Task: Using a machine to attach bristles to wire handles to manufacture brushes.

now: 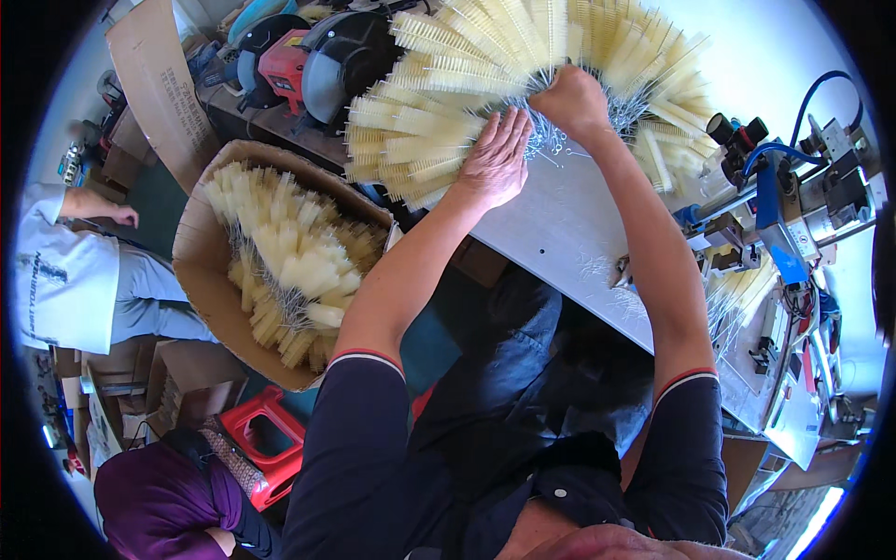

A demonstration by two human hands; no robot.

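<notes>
Your left hand (495,161) lies flat on the near-left edge of the brush pile (420,121), fingers straight and together, no grip visible. Your right hand (571,101) is at the pile's centre, among the wire stems (541,140), fingers curled under and mostly hidden; can't tell if they're fully closed or gripping a stem. Pile is on the tabletop (560,219), cream bristles fanned outward, stems pointing in toward you. Loose wire bits (593,267) lie nearer you on the same surface. Cardboard box (193,245) left of your left forearm holds more cream brushes (299,247). Red-and-black grinder (283,70) beyond the box; fixture with blue hoses (779,210) on your right.
</notes>
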